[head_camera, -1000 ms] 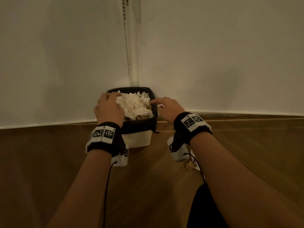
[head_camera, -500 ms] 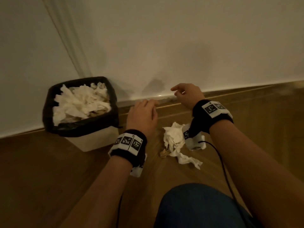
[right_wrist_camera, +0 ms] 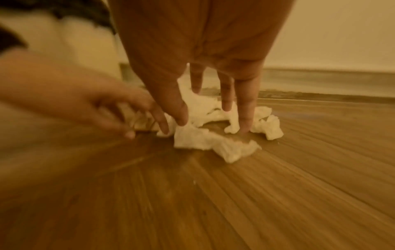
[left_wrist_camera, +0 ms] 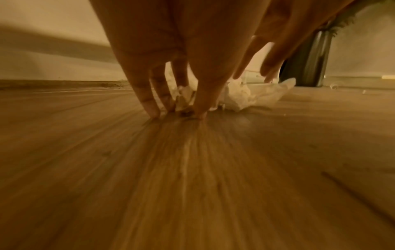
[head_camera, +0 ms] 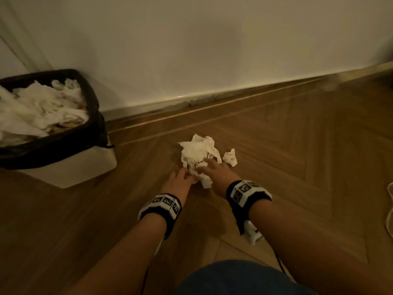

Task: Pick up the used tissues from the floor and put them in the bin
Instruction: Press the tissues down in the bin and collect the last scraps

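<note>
A heap of crumpled white tissues [head_camera: 198, 152] lies on the wooden floor, with a smaller wad [head_camera: 230, 157] just to its right. My left hand [head_camera: 187, 173] reaches down at the heap's near left edge. Its straight fingertips [left_wrist_camera: 149, 108] touch the floor on either side of a small brownish scrap [left_wrist_camera: 184, 101]. My right hand [head_camera: 207, 165] hovers spread over the heap, its straight fingertips [right_wrist_camera: 245, 126] down among the tissues [right_wrist_camera: 205, 140]. Neither hand has anything lifted. The white bin [head_camera: 70, 169] with a black liner stands at the left, heaped with tissues.
A white wall and skirting [head_camera: 212, 96] run behind the tissues. A white cord [head_camera: 390, 209] lies at the right edge of the floor. My knee in blue cloth [head_camera: 234, 277] is at the bottom. A dark upright object [left_wrist_camera: 307, 64] stands further along the wall.
Both hands left the bin's rim, swung right along the wall and dropped to the tissues on the floor. The view turned right, so the bin now sits far left.
</note>
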Action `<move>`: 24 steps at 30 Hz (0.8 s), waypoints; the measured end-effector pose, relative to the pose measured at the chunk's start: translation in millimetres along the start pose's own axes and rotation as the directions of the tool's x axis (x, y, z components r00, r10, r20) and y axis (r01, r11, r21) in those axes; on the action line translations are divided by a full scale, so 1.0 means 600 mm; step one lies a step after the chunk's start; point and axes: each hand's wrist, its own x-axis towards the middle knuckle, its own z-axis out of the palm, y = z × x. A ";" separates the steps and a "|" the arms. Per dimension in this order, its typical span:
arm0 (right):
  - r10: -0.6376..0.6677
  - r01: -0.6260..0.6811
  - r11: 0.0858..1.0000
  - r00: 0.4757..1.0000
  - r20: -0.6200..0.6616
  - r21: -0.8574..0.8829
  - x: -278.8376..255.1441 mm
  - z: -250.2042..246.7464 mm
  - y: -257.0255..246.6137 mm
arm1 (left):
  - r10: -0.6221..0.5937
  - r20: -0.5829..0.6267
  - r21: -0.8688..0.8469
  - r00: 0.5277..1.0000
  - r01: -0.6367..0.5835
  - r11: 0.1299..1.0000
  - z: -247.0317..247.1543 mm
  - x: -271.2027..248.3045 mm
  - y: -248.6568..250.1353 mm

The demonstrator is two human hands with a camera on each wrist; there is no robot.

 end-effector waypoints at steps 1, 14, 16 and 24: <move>-0.035 0.036 0.997 0.999 0.028 -0.069 -0.001 0.013 -0.001 | 0.014 0.016 0.025 1.000 -0.014 1.000 0.002 0.000 -0.004; 0.046 -0.047 0.999 0.999 0.028 0.006 -0.003 0.056 0.004 | -0.066 -0.026 -0.110 0.997 0.063 0.992 -0.019 -0.012 -0.035; 0.146 -0.158 0.979 0.984 0.099 0.131 -0.006 0.043 0.009 | -0.090 -0.078 -0.184 0.993 0.074 0.980 -0.026 -0.021 -0.043; 0.366 -0.139 0.614 0.922 -0.124 0.777 -0.058 0.009 0.048 | -0.067 -0.204 -0.329 0.977 -0.004 0.944 -0.088 -0.059 -0.041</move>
